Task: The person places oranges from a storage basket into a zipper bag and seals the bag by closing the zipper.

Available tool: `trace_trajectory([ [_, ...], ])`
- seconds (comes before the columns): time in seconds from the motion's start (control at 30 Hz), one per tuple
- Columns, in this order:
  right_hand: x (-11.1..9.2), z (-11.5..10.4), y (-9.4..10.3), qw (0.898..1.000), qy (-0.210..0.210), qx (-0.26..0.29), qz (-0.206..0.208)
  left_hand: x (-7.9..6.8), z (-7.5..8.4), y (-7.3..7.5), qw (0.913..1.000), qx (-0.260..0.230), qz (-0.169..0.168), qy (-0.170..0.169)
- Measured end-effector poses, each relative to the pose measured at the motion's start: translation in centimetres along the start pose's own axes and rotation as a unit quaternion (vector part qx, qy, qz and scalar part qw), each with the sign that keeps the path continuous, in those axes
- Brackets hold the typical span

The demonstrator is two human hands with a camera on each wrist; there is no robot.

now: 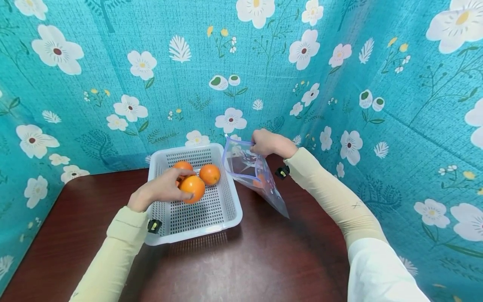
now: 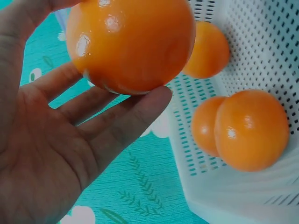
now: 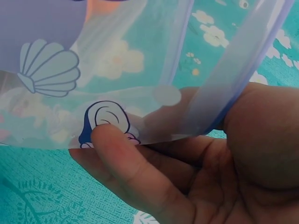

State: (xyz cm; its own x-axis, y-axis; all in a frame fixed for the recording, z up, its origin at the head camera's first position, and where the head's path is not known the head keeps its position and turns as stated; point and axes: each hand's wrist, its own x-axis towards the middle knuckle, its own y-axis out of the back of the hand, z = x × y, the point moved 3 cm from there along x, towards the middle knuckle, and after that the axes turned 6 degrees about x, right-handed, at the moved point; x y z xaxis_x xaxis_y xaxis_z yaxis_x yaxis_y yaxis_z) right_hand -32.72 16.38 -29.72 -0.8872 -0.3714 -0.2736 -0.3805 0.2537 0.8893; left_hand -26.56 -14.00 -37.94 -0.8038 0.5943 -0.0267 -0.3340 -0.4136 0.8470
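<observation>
My left hand [image 1: 164, 184] grips an orange [image 1: 193, 189] over the left part of a white slotted basket [image 1: 235, 203]. In the left wrist view, thumb and fingers surround this orange [image 2: 133, 42], held clear of the basket floor. Other oranges [image 1: 210, 174] lie in the basket, two of them touching [image 2: 252, 130] in the left wrist view. To the basket's right, my right hand [image 1: 266, 141] pinches the rim of a clear zip bag [image 1: 275, 195] with purple edging and shell prints [image 3: 49, 67]. The bag's mouth gapes toward the basket. An orange shape [image 1: 259, 181] shows through its plastic.
Basket and bag are on a dark reddish-brown table [image 1: 260, 260]. A turquoise flowered cloth [image 1: 211, 100] hangs close behind the table and along its right side. The basket's raised wall stands between the oranges and the bag.
</observation>
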Motion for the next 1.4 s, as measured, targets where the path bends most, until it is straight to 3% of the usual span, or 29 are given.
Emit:
trace_trajectory([
  [0.27, -0.1, 0.1, -0.3, 1.000, -0.001, 0.016, -0.006, -0.6, 0.9, 0.8, 1.0000, -0.005, 0.009, 0.002],
  [0.5, -0.1, 0.3, -0.3, 1.000, 0.005, 0.008, -0.002, -0.7, 1.6, 1.4, 0.9956, -0.043, 0.058, -0.061],
  [0.77, -0.3, 0.3, -0.4, 1.000, 0.009, 0.006, -0.003, -0.5, 2.3, 2.0, 0.9879, -0.083, 0.112, -0.067],
  [0.9, -0.3, 0.3, -0.5, 1.000, 0.010, 0.008, -0.001, -0.4, 2.7, 2.3, 0.9801, -0.099, 0.148, -0.088],
  [1.13, -0.4, 0.1, -0.6, 1.000, 0.010, -0.002, 0.006, 0.2, 3.6, 2.5, 0.9583, -0.108, 0.224, -0.141],
  [1.4, -0.7, -0.2, -0.5, 1.000, 0.007, -0.004, 0.008, 1.2, 4.6, 2.3, 0.9473, -0.122, 0.245, -0.167],
])
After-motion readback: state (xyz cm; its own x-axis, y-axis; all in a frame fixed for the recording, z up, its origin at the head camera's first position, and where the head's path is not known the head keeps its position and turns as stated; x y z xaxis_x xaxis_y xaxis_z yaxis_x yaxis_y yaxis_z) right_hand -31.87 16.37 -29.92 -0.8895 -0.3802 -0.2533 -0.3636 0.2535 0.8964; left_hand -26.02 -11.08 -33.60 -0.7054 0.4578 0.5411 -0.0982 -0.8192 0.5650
